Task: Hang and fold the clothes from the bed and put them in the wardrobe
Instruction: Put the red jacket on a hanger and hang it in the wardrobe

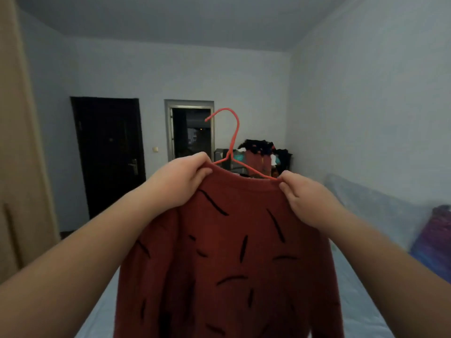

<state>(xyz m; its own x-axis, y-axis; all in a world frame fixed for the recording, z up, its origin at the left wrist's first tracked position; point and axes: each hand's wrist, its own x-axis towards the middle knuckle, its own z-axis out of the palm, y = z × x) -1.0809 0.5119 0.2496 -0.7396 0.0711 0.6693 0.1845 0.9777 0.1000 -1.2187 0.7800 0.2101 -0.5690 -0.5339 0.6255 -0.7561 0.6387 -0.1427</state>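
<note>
**Much of the hanger out of sight**

The hanger's [230, 142] arms vanish inside the sweater [231, 252] at the left hand [180, 184] and right hand [305, 201]. Below the hands, the sweater's hem and sleeves run off the bottom edge and cover much of the bed [361, 301]. Beyond the hands, a heap of clothes [266, 152] is too blurred to sort.

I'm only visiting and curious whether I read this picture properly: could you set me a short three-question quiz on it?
1. What pokes up out of the neck of the red sweater? A a belt; B a hanger hook; C a scarf.
2. True or false: only the left hand pinches the sweater.
3. Fill in: the sweater is held up over the ___.
Key: 1 B. 2 false, the right hand pinches it too. 3 bed.
</note>
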